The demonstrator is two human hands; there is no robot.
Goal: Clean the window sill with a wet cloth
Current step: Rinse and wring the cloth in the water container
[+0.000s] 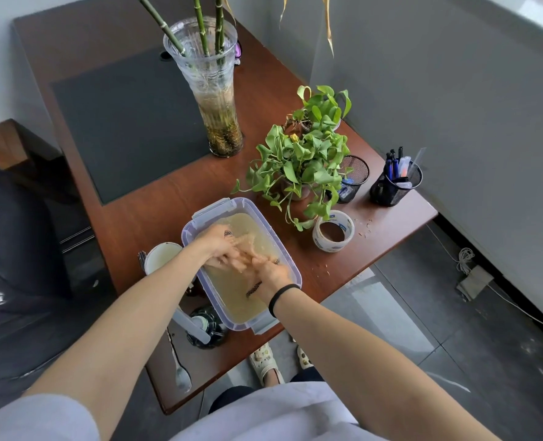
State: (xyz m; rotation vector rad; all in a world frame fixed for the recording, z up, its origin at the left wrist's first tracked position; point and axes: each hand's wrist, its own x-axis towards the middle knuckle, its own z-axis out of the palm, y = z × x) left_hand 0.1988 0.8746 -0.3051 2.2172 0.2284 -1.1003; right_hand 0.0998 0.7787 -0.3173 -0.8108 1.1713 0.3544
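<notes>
Desk: reddish-brown wood, its near end hidden under the person's arms and pale top.
Mat: a dark sheet lying flat on the desk, far side.
Window sill: a pale ledge above the grey wall, cut off by the top right corner.
Vase: tall and clear, holding green stalks whose tops run out of view.
Tub: clear plastic, at the near desk edge, filled with cloudy brownish water.
Left hand: dipped in the tub, fingers blurred underwater; I cannot tell if they grip.
Right hand: likewise submerged beside the left, grip unreadable.
Cloth: in the tub, only dark mesh-patterned scraps showing beside the hands.
Tape roll: just right of the tub.
</notes>
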